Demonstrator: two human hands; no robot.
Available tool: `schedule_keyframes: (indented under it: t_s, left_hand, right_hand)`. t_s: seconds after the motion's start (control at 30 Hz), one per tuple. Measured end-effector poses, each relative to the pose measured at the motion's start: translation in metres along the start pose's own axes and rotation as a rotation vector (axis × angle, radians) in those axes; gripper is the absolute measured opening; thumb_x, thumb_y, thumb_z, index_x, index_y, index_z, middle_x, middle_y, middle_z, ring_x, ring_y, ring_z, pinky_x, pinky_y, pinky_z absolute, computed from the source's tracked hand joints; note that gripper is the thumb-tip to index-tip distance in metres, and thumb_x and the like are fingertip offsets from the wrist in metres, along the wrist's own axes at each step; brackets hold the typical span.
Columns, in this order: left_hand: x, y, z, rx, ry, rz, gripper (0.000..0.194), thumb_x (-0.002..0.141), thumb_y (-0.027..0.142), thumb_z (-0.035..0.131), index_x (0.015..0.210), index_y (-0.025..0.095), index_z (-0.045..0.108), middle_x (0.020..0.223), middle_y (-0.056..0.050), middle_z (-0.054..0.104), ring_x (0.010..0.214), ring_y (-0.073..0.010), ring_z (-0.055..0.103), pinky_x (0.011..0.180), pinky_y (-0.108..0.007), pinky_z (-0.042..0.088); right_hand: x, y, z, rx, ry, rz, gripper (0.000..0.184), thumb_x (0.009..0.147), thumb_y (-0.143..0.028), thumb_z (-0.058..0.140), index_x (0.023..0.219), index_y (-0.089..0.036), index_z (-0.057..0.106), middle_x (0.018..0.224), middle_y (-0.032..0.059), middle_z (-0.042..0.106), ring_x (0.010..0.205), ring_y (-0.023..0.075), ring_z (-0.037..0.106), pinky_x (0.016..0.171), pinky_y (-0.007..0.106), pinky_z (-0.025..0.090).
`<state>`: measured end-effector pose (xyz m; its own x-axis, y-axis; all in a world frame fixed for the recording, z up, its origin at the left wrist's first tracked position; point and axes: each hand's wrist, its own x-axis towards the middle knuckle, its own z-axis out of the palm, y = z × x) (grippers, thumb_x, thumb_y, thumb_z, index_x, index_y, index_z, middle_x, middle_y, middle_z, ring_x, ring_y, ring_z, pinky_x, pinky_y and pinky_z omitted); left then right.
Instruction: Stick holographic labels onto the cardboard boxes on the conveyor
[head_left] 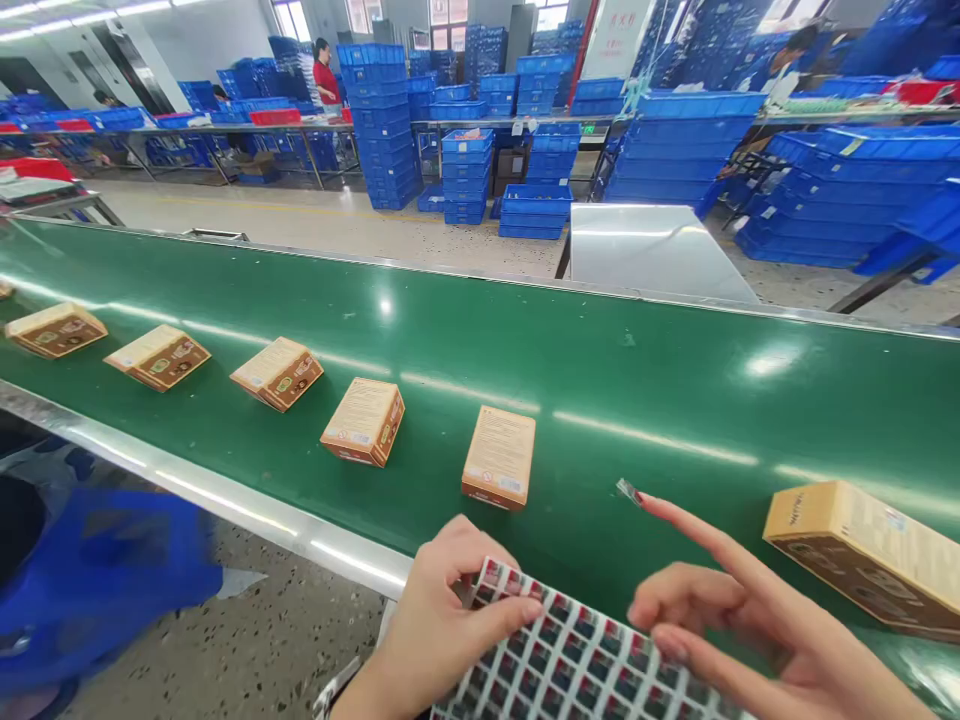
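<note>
My left hand (pixel 457 620) is closed on a sheet of small stickers (pixel 570 650), thumb on top, at the belt's near edge. The sheet carries rows of dark and red squares on a white backing. Stuck to the tip of my right hand's (pixel 735 600) stretched index finger is a single small clear sticker (pixel 628 491). The right thumb and the other fingers are bent over the sheet's right side; whether they touch it I cannot tell. Beyond my left hand lies a brown and cream box (pixel 500 455). Another box (pixel 862 550) lies right of my right hand, cut off by the frame edge.
Several similar boxes (pixel 363 420) lie in a row leftward along the green conveyor belt (pixel 637 360). A metal rail (pixel 247 510) edges its near side. Past the belt are a steel table (pixel 652 245), stacked blue crates (pixel 379 130) and people (pixel 325 78). A blurred blue object (pixel 112 580) is lower left.
</note>
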<state>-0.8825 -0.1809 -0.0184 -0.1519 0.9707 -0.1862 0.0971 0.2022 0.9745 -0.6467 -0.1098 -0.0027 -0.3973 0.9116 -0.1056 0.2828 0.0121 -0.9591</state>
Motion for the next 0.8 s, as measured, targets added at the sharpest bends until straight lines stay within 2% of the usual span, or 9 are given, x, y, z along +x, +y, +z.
schedule_keyframes:
  t_s: [0.03,0.07,0.13,0.2,0.27,0.37,0.5,0.63,0.8]
  left_hand:
    - [0.003,-0.003,-0.003,0.077,0.037,0.094,0.021,0.076,0.036,0.081,0.065,0.021,0.073,0.098,-0.011,0.075,0.102,-0.0295,0.063,0.088,-0.041,0.049]
    - [0.006,-0.006,-0.007,0.137,0.049,0.169,0.015,0.077,0.033,0.080,0.068,0.023,0.076,0.121,-0.011,0.072,0.124,-0.0344,0.055,0.104,-0.049,0.042]
    - [0.013,-0.011,-0.013,0.202,-0.001,0.245,0.007,0.079,0.028,0.080,0.072,0.026,0.078,0.152,-0.005,0.051,0.149,-0.0369,0.029,0.121,-0.059,0.016]
    - [0.019,-0.014,-0.016,0.233,-0.124,0.284,0.004,0.079,0.026,0.081,0.075,0.027,0.079,0.158,-0.001,0.041,0.154,-0.0355,0.016,0.122,-0.062,-0.005]
    - [0.022,-0.016,-0.017,0.251,-0.259,0.334,0.001,0.080,0.027,0.080,0.080,0.028,0.079,0.155,-0.002,0.044,0.154,-0.0345,0.018,0.120,-0.061,-0.013]
    - [0.024,-0.018,-0.013,0.266,-0.400,0.377,0.006,0.082,0.027,0.078,0.088,0.027,0.080,0.152,-0.004,0.049,0.152,-0.0332,0.025,0.123,-0.060,-0.008]
    - [0.033,-0.022,-0.002,0.220,-0.401,0.411,0.011,0.081,0.019,0.078,0.088,0.028,0.081,0.148,-0.003,0.054,0.150,-0.0328,0.031,0.125,-0.058,0.008]
    - [0.040,-0.025,0.013,0.096,-0.381,0.420,0.008,0.079,0.018,0.080,0.085,0.024,0.081,0.143,-0.005,0.059,0.149,-0.0305,0.034,0.121,-0.049,0.030]
    - [0.036,-0.021,0.027,0.077,-0.382,0.395,0.006,0.080,0.017,0.080,0.082,0.022,0.081,0.143,-0.006,0.058,0.149,-0.0296,0.035,0.120,-0.048,0.033]
  right_hand:
    - [0.012,0.004,-0.003,0.002,-0.011,0.008,0.069,0.084,-0.060,0.072,0.142,-0.027,0.053,0.090,0.0058,0.077,0.076,0.0224,0.074,0.072,0.031,0.063]
    - [0.026,0.008,-0.003,0.007,-0.006,0.014,0.070,0.084,-0.061,0.071,0.142,-0.026,0.051,0.100,0.0088,0.077,0.087,0.0248,0.075,0.079,0.034,0.063]
    - [0.055,0.015,0.002,0.043,0.030,0.021,0.081,0.086,-0.064,0.067,0.150,-0.024,0.038,0.119,0.0150,0.072,0.106,0.0286,0.071,0.091,0.041,0.060]
    - [0.083,0.019,0.014,0.091,0.055,0.015,0.096,0.084,-0.069,0.066,0.156,-0.023,0.023,0.129,0.0177,0.067,0.115,0.0299,0.067,0.099,0.046,0.055]
    - [0.105,0.021,0.026,0.134,-0.011,0.005,0.104,0.081,-0.070,0.068,0.158,-0.021,0.017,0.134,0.0191,0.064,0.119,0.0298,0.065,0.102,0.048,0.052]
    - [0.122,0.017,0.033,0.131,-0.095,-0.019,0.095,0.080,-0.070,0.069,0.153,-0.023,0.032,0.135,0.0175,0.064,0.119,0.0297,0.064,0.103,0.049,0.051]
    - [0.124,0.010,0.023,0.069,-0.026,0.012,0.062,0.077,-0.072,0.070,0.115,-0.023,0.068,0.130,0.0134,0.067,0.114,0.0316,0.066,0.101,0.048,0.052]
    - [0.113,0.008,0.016,0.094,0.007,0.157,0.052,0.070,-0.071,0.076,0.084,-0.021,0.073,0.123,0.0123,0.071,0.101,0.0320,0.070,0.090,0.044,0.056]
    - [0.101,0.005,0.017,0.028,0.050,0.214,0.053,0.065,-0.072,0.076,0.080,-0.021,0.074,0.101,0.0100,0.076,0.090,0.0291,0.068,0.069,0.034,0.056]
